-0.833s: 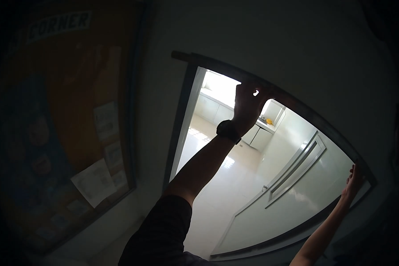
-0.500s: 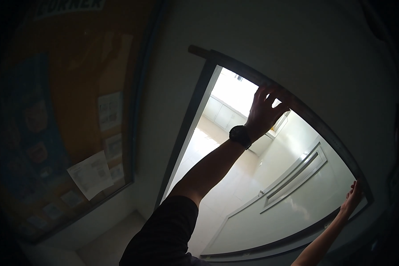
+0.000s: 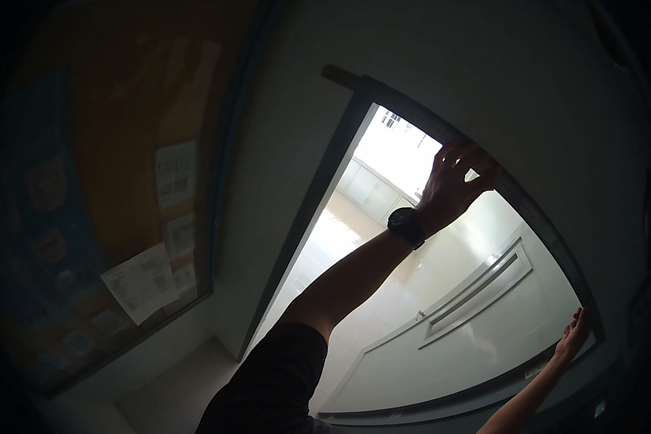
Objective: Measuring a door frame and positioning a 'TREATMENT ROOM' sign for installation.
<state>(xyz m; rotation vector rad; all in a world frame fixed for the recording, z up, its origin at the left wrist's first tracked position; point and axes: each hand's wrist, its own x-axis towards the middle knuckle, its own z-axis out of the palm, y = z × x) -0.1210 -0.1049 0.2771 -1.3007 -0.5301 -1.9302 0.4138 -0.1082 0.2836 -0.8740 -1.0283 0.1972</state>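
Both of my arms reach up to a dark door frame that looks tilted in the picture. Along its top runs a dark bar, whose end sticks out past the left corner. My left hand, with a black watch on its wrist, grips this upper edge, fingers bent over it and thumb apart. Farther right, near the frame's other corner, my right hand has its fingers curled against the edge. Dim light hides the fingertips of both hands.
Through the doorway show a bright room with pale cabinets and a light door with a narrow glass panel. To the left hangs a brown notice board bearing several papers, one loose sheet jutting out.
The view has shifted slightly, so the doorway's upper left corner and my left hand sit farther right in the picture. Both hands stay at the frame.
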